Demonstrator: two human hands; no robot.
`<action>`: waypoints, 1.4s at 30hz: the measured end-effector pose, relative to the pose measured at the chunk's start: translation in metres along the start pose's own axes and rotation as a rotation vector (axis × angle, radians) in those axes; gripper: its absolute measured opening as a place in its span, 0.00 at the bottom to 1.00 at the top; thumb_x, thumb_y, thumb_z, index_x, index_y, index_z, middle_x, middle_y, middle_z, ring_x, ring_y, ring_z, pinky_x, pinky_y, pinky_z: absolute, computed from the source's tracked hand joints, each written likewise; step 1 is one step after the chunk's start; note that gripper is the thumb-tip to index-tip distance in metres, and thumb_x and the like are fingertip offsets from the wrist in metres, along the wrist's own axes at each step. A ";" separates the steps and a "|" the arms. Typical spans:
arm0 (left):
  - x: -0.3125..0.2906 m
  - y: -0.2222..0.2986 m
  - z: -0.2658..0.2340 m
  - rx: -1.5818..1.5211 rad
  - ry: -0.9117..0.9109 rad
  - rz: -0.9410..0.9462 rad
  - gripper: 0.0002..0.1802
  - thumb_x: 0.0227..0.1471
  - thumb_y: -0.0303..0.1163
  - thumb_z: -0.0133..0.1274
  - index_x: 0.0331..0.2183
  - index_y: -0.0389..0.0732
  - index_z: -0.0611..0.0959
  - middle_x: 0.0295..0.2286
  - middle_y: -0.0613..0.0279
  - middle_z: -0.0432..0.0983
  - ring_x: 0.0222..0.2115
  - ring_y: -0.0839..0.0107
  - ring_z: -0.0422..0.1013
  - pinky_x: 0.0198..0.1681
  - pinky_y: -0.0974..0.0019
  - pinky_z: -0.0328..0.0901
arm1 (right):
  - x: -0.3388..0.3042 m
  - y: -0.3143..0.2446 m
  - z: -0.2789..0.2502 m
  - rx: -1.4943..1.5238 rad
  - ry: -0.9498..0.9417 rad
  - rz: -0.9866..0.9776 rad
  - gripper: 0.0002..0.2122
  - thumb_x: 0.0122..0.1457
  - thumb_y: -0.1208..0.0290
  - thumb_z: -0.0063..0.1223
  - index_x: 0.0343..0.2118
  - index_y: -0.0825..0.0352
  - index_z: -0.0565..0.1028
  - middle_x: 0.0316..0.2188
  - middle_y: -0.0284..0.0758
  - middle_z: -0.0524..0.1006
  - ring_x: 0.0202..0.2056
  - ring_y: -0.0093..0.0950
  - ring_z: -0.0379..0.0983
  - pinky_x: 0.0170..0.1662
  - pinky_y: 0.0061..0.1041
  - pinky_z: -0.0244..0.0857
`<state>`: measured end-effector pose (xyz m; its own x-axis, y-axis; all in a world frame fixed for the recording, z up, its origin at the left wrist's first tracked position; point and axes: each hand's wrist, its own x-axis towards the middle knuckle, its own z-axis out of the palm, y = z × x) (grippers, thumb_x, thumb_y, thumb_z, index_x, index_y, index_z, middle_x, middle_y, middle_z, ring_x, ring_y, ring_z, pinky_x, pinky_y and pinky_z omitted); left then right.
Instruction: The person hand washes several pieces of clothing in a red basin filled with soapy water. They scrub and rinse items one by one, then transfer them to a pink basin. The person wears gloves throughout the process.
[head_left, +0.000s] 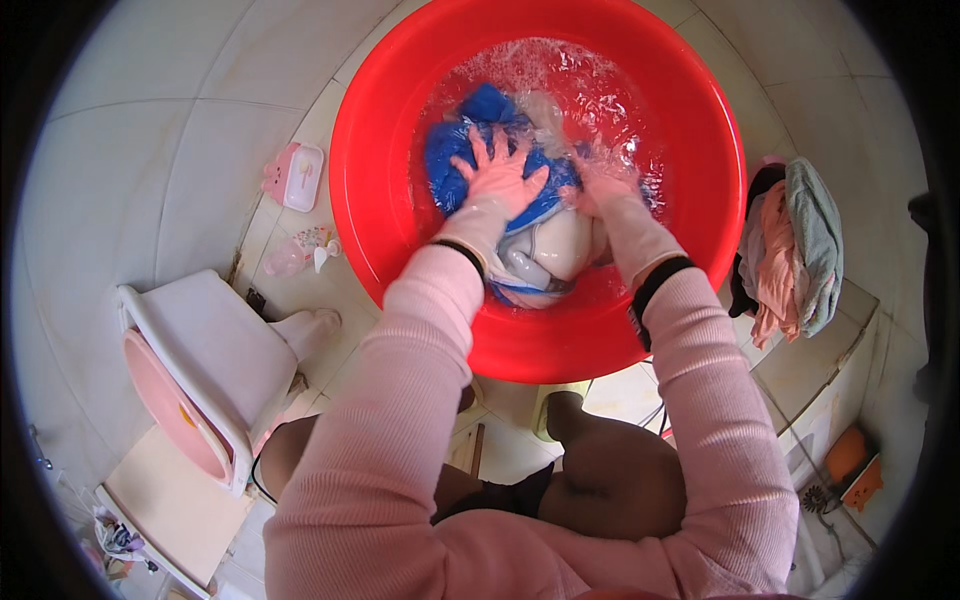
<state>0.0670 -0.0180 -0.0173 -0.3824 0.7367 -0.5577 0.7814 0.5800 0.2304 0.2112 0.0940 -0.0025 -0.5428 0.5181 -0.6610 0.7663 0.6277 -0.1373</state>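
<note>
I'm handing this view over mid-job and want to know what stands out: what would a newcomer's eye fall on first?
Most likely the big red basin of water at top centre, where the left hand spreads on a blue cloth and the right hand is beside it, blurred by the water. Next, the pink sleeves reaching up from below, then the heaped clothes right of the basin.

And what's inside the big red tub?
Bubbly water, blue cloth, whitish cloth, the left hand and the right hand. The bottom of the red tub under the cloth is hidden.
</note>
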 end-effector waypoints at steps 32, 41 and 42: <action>-0.038 0.008 -0.002 -1.326 0.139 -0.139 0.38 0.49 0.46 0.65 0.57 0.45 0.68 0.47 0.53 0.74 0.44 0.59 0.73 0.47 0.56 0.69 | -0.079 -0.031 -0.019 0.592 0.032 -0.542 0.21 0.51 0.70 0.57 0.50 0.67 0.73 0.47 0.48 0.75 0.49 0.45 0.72 0.51 0.34 0.67; -0.073 0.024 -0.065 -1.175 0.017 0.030 0.21 0.45 0.21 0.62 0.44 0.35 0.79 0.36 0.57 0.79 0.38 0.68 0.75 0.44 0.66 0.69 | -0.072 0.022 -0.064 0.942 0.269 -0.256 0.29 0.51 0.94 0.38 0.55 0.60 0.71 0.52 0.42 0.72 0.53 0.32 0.69 0.56 0.26 0.66; -0.096 0.031 -0.090 -1.308 0.016 0.210 0.20 0.45 0.19 0.61 0.43 0.36 0.79 0.35 0.59 0.78 0.37 0.72 0.74 0.43 0.67 0.69 | -0.076 0.021 -0.069 1.078 0.158 -0.346 0.31 0.51 0.95 0.36 0.56 0.59 0.70 0.53 0.41 0.71 0.55 0.32 0.68 0.57 0.27 0.65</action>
<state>0.0838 -0.0389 0.1151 -0.3257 0.8520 -0.4099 -0.2195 0.3536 0.9093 0.2451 0.1081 0.0953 -0.7612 0.5295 -0.3746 0.4216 -0.0350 -0.9061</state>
